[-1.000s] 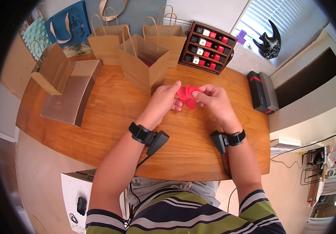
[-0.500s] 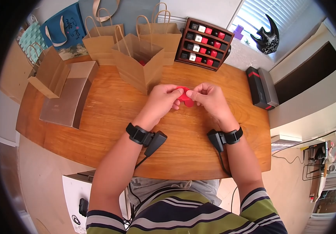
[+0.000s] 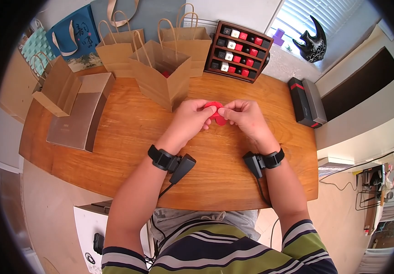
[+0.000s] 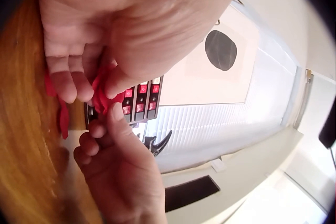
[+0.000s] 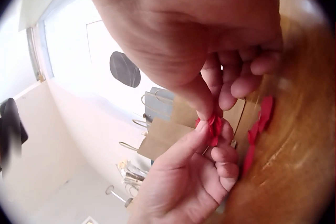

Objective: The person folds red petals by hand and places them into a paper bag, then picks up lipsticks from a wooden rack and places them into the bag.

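My left hand [image 3: 187, 120] pinches a small bunch of thin, soft, rounded red petal-like pieces [image 3: 214, 106] between thumb and fingers. From the other side my right hand [image 3: 249, 120] pinches the same bunch, the two thumb tips almost meeting. In the right wrist view the held red pieces [image 5: 214, 130] look crumpled and thin, partly hidden by the fingers. Another strip of red pieces [image 5: 258, 127] shows below the hands, close over the wooden table [image 3: 128, 123]. In the left wrist view, red folds [image 4: 100, 94] stick out between the fingers.
An open brown paper bag [image 3: 162, 84] with something red inside stands just behind the hands, other paper bags around it. A dark wooden rack [image 3: 238, 51] of red, white and black cubes stands at the back. A flat brown box [image 3: 71, 132] lies left; narrow black boxes [image 3: 301, 107] sit right.
Earlier the red pieces were fanned out between the hands. Since then my hands have drawn closer together, and the pieces are bunched between the fingertips. The view has shifted slightly.
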`<state>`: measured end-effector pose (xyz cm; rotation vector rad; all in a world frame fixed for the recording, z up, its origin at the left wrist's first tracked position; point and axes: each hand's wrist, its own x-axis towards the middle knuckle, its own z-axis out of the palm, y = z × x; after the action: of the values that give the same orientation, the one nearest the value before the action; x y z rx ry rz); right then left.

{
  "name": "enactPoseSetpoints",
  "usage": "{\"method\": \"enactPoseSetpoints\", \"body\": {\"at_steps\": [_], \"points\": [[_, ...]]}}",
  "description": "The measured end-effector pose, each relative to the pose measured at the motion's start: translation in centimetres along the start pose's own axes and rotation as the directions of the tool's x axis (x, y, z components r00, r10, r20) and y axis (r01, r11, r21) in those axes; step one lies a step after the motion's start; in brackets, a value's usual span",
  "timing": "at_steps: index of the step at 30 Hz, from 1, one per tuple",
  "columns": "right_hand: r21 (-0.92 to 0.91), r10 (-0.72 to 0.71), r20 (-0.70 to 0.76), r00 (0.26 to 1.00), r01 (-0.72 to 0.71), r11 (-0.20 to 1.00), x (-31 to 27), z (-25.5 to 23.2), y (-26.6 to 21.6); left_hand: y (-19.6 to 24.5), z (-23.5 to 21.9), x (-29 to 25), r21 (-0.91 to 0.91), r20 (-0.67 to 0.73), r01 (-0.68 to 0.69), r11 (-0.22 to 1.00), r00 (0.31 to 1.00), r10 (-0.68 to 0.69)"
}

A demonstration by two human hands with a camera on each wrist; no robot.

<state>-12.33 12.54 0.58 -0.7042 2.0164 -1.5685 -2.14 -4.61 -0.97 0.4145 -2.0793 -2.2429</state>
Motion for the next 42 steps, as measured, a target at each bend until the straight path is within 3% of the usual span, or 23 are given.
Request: {"method": "enactPoseSetpoints", "body": {"at_steps": [7,28,35,40,42], "points": [[0.106,0.042,-0.007,0.999,-0.041,0.994,0.5,-0.7,0.5,-0.3,-0.2,0.1,-0.055,-0.024,-0.009,0.998,1.0,0.008],[0.113,-0.017,0.056,0.998,0.01,0.994,-0.3,-0.1,-0.5,-0.4,-0.2,0.3,-0.048,-0.037,0.007,0.999,0.999,-0.009],[-0.014,-0.073,0.004,0.997,0.073,0.997,0.0,0.1,0.2,-0.2,-0.1,0.1,-0.056,-0.043,-0.002,0.998,0.999,-0.001],[-0.036,-0.079,-0.073,0.994,0.077,0.996,0.7,-0.4,1.0,-0.6,-0.5,0.6,-0.108,-0.145,-0.06,0.992,0.988,0.044],[-0.172,-0.07,-0.064,0.996,0.058,0.983,0.8,-0.7,1.4,-0.4,-0.5,0.4,-0.14,-0.176,-0.076,0.987,0.983,0.051]]}}
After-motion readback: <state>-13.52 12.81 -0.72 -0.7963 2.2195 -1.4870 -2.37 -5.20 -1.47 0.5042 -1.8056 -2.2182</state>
